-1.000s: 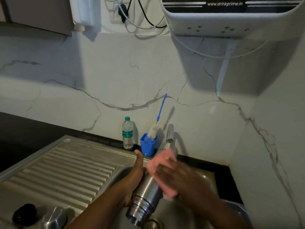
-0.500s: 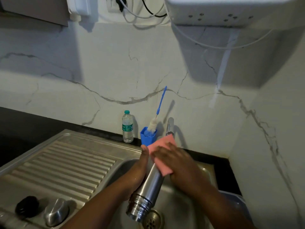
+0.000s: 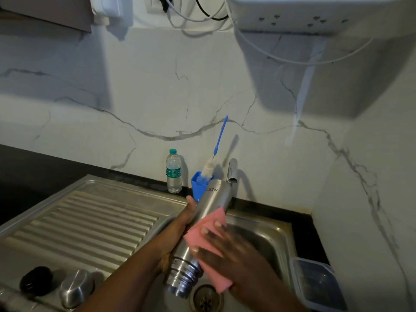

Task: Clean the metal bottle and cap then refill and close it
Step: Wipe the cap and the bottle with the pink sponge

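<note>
The metal bottle (image 3: 213, 199) is tilted over the sink basin (image 3: 270, 235), its open mouth pointing down toward the drain (image 3: 206, 299) and its base up near the tap. My left hand (image 3: 180, 230) grips the bottle from the left side. My right hand (image 3: 227, 251) presses a pink sponge cloth (image 3: 202, 235) against the bottle's lower body, fingers spread over it. The steel cap (image 3: 75, 287) and a black inner lid (image 3: 36, 280) lie on the drainboard at bottom left.
A steel tap (image 3: 232, 171) stands behind the basin. A blue cup (image 3: 199, 186) holds a bottle brush (image 3: 217, 149), beside a small plastic water bottle (image 3: 173, 171). A clear lidded box (image 3: 319, 284) sits at the sink's right. A water purifier (image 3: 315, 12) hangs on the wall above.
My right hand has slid the pink cloth down the bottle from its upper end toward the neck. The bottle's upper body now shows bare. The view has tilted down slightly.
</note>
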### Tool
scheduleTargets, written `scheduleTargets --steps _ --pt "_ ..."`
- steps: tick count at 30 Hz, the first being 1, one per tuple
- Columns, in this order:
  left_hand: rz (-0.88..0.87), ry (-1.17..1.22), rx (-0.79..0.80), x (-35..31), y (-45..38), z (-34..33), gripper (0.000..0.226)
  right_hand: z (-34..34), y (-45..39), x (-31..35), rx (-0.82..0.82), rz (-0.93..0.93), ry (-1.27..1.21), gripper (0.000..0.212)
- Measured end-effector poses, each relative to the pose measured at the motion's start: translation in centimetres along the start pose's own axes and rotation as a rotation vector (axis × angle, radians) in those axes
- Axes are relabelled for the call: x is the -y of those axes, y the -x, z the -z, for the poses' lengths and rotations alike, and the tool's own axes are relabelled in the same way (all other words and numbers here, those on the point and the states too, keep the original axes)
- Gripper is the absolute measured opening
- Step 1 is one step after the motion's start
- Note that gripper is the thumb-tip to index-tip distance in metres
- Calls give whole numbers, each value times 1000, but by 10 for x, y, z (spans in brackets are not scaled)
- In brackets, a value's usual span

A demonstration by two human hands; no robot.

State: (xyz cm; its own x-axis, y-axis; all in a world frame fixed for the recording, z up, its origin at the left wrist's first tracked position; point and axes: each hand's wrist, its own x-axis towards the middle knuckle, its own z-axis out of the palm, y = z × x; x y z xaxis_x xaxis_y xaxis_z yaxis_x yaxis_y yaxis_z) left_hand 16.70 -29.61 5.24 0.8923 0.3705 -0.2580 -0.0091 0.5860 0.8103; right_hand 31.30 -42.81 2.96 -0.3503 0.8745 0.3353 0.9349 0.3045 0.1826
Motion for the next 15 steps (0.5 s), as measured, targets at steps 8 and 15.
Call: scheduleTargets --steps 8,15 --pt "60 22 -110 13 1 4 83 26 -23 -44 -341 -295 -147 105" --pt "66 254 -55 -4 -1 5 76 -12 -8 6 -174 146 271 96"
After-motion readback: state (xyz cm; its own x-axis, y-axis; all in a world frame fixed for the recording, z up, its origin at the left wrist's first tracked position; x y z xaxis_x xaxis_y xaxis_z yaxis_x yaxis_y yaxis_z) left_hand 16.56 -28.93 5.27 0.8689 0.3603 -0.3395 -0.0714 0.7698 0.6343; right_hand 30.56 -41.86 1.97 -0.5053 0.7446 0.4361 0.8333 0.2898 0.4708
